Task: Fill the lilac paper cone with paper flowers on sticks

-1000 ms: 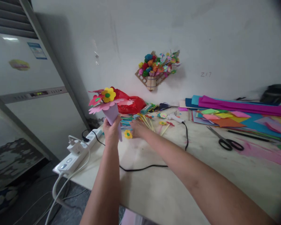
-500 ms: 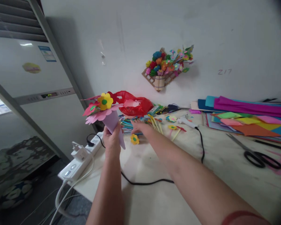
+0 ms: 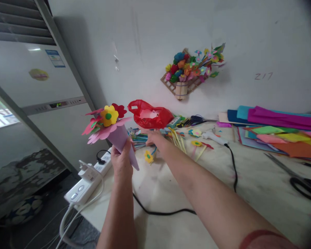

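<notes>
Purple paper cone (image 3: 120,140) is held up over the table's (image 3: 261,193) left edge, gripped closed around its lower half by the left hand (image 3: 121,160); three foam flowers (image 3: 105,119) are already seated in it. More stemmed flowers lie loose on the table, so filling looks partly done. Right hand (image 3: 152,137) is stretched into the flower-stick pile (image 3: 177,140), fingers lowered onto it; whether anything is pinched cannot be told.

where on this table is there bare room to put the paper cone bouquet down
The barest patch is the near middle of the table, between the black cord and the scissors. A smaller strip lies between the power strip and that cord. It is crowded by the flower sticks, red bag and paper sheets.
</notes>
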Demonstrator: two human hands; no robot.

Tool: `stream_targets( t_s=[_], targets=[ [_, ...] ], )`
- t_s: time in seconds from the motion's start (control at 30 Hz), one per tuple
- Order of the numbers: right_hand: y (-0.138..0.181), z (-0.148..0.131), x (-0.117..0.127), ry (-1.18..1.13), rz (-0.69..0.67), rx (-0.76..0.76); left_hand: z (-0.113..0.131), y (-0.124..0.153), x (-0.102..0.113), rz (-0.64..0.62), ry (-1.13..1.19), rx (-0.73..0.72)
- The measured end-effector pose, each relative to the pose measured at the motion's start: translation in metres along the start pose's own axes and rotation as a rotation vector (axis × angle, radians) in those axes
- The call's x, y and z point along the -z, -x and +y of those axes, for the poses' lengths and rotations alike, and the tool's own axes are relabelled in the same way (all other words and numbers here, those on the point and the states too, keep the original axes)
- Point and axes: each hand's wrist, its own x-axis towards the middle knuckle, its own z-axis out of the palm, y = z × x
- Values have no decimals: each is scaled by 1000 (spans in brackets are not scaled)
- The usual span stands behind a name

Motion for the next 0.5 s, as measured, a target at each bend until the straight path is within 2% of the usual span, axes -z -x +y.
stream_targets(
  t_s=[0.13, 0.23, 0.5],
  targets=[
    [-2, -6, -1, 74, -25, -54, 0, -1, 1, 8, 1, 1],
    [2, -9, -3, 80, 5, -56, 1, -2, 2, 11, 9, -15],
    [9, -11, -9, -40, 56, -108, 1, -1, 0, 28, -18, -7]
  ],
)
